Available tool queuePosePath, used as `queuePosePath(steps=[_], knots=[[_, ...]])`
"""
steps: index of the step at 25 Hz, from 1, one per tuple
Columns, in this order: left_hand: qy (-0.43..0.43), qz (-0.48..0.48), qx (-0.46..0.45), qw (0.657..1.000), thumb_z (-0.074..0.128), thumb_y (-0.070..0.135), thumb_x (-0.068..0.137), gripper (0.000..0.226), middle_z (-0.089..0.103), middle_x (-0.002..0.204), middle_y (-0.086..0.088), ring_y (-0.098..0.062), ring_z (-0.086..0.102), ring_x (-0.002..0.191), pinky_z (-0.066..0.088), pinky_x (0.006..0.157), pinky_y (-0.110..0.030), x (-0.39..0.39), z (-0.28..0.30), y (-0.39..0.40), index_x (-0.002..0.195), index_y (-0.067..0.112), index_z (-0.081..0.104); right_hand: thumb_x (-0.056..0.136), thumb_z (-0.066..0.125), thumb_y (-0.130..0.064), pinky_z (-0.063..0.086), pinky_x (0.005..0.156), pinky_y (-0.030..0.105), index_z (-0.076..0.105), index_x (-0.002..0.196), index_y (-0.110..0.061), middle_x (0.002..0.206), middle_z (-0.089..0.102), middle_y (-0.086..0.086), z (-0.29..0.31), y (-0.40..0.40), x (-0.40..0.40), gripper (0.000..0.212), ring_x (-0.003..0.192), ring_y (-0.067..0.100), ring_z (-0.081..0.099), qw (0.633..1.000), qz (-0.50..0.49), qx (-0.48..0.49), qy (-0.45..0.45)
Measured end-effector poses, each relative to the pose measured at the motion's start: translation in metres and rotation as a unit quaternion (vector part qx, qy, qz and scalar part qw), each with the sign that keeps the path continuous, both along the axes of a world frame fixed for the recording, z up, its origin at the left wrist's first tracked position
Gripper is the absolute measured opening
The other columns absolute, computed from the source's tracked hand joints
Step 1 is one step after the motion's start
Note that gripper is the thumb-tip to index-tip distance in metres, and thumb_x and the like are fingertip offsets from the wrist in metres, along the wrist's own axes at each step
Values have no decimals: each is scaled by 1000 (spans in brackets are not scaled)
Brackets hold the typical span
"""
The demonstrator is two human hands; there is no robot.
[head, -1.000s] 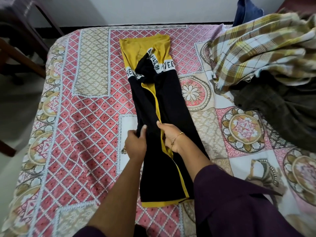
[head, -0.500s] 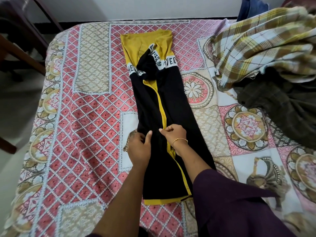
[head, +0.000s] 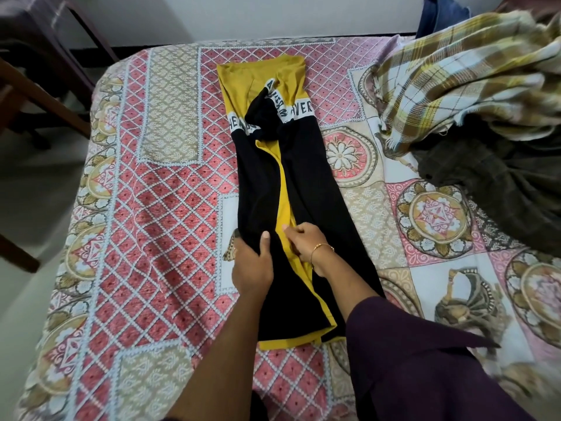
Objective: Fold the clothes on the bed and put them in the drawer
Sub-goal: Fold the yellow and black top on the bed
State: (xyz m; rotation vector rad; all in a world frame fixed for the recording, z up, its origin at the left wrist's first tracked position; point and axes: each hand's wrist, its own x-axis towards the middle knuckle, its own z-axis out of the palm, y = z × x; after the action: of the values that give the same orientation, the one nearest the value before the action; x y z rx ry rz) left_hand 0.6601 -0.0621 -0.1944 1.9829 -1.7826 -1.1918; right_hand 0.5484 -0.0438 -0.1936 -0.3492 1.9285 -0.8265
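Observation:
A black and mustard-yellow shirt (head: 306, 183) with a white lettered band lies lengthwise on the bed, both sides folded in to a narrow strip with a yellow edge down its middle. My left hand (head: 252, 264) grips the left folded edge of the shirt at mid-length, thumb on top of the black cloth. My right hand (head: 303, 241), with a gold bracelet at the wrist, pinches the yellow middle edge just beside it. The two hands are a few centimetres apart.
The bed's patterned pink and beige cover (head: 145, 226) spreads under everything. A yellow plaid cloth (head: 455, 77) and a dark olive garment (head: 501, 189) are heaped at the right, with blue fabric (head: 440, 13) behind. Wooden furniture (head: 33, 74) stands off the bed's left side.
The view has shifted slightly. Both hands stay at the shirt's middle, with small adjustments of the fingers on the folded edges.

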Motion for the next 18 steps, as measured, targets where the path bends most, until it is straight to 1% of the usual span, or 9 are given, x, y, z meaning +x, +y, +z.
queuePosePath(steps=[2, 5, 6, 9, 10, 12, 14, 16, 18], knots=[[-26, -34, 1, 999, 40, 48, 96, 63, 52, 133, -17, -36, 52, 119, 40, 92, -40, 8, 2, 12, 142, 7, 27, 85, 64, -37, 39, 69, 27, 46, 62, -17, 67, 49, -1, 2, 9, 9, 36, 67, 14, 47, 997, 55, 14, 46], [-40, -57, -11, 997, 45, 47, 95, 52, 62, 114, -17, -35, 60, 103, 43, 77, -37, 24, -3, 37, 125, 6, 37, 91, 57, -24, 35, 69, 24, 42, 57, -17, 72, 50, 4, 4, 19, 17, 38, 72, 17, 47, 988, 93, 23, 118], [-38, -60, -17, 997, 47, 47, 94, 50, 64, 110, -17, -35, 61, 98, 42, 72, -36, 31, -5, 44, 121, 6, 38, 94, 52, -21, 34, 69, 25, 44, 61, -16, 76, 51, 5, 6, 21, 20, 34, 78, 20, 47, 991, 69, 14, 111], [-5, -43, -27, 999, 55, 47, 89, 48, 65, 97, -15, -34, 62, 87, 47, 67, -37, 52, -7, 62, 111, 6, 42, 97, 41, -18, 36, 62, 27, 60, 88, -9, 85, 54, 9, 16, 33, 27, 23, 78, 22, 50, 994, -102, -26, -23], [8, -39, -21, 999, 57, 48, 87, 49, 65, 93, -11, -33, 62, 86, 49, 67, -37, 55, -7, 65, 109, 6, 44, 97, 41, -17, 35, 61, 26, 63, 97, -4, 87, 56, 12, 19, 40, 28, 25, 78, 24, 52, 990, -131, -26, -44], [16, -72, 6, 997, 58, 51, 86, 48, 64, 91, -6, -30, 62, 90, 45, 66, -32, 56, -7, 71, 108, 9, 55, 97, 45, -26, 35, 65, 27, 61, 108, 2, 95, 59, 15, 25, 55, 28, 34, 88, 27, 57, 993, -111, -18, -29], [7, -106, 22, 994, 55, 47, 90, 44, 67, 99, -10, -30, 62, 95, 43, 68, -30, 57, -9, 77, 110, 8, 62, 93, 53, -40, 37, 64, 29, 59, 102, -4, 89, 55, 8, 24, 72, 32, 37, 82, 22, 55, 999, -31, -4, -26], [16, -76, 11, 997, 49, 38, 96, 41, 65, 105, -17, -34, 60, 99, 44, 75, -34, 62, -12, 85, 113, 2, 60, 90, 59, -36, 43, 69, 33, 58, 92, -9, 86, 55, 6, 20, 85, 38, 27, 84, 24, 57, 999, 48, 17, -12], [63, -33, 4, 997, 46, 30, 98, 38, 62, 108, -22, -37, 58, 102, 44, 79, -36, 64, -15, 94, 113, -4, 56, 92, 57, -28, 43, 75, 35, 55, 74, -6, 78, 56, 9, 9, 93, 37, 28, 85, 29, 59, 997, 59, 35, 35]])
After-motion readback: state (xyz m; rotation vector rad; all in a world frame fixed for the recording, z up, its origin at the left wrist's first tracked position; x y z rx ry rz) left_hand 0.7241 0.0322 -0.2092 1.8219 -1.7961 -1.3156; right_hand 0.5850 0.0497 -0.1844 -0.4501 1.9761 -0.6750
